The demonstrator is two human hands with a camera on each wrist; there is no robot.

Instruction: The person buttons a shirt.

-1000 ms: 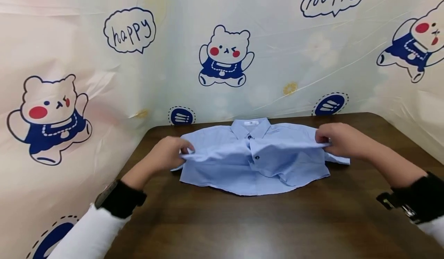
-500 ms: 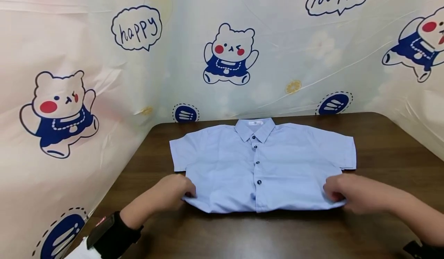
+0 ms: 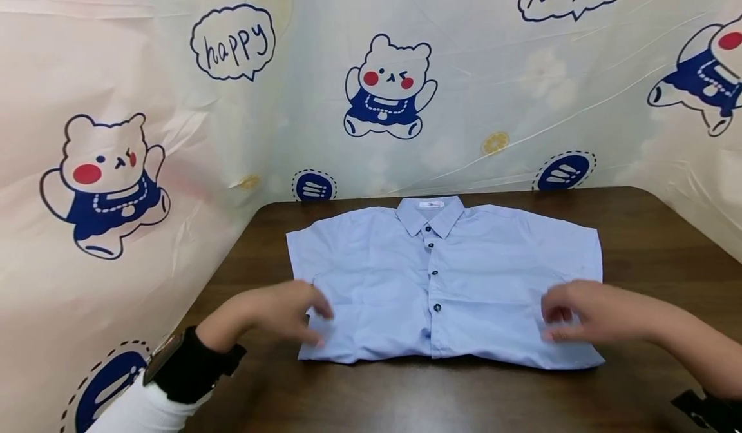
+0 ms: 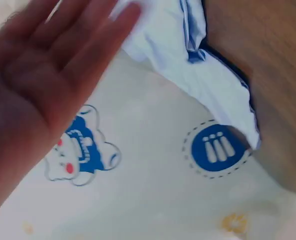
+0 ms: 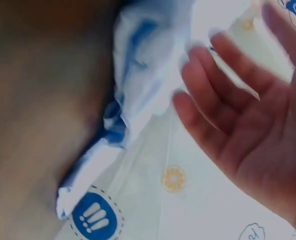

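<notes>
From my head view, the light blue shirt (image 3: 440, 285) lies spread flat, buttoned, on the dark worktop (image 3: 464, 394); my left hand (image 3: 284, 310) and right hand (image 3: 585, 310) hover over its lower corners. Both wrist views show my fingers straight, gripping nothing

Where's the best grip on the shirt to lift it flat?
Likely the two hem corners of the shirt, from the near edge. It lies flat, buttoned, collar far, with the hem nearest. The left hand and right hand are open right over those corners, so a pinch at each should work.
</notes>
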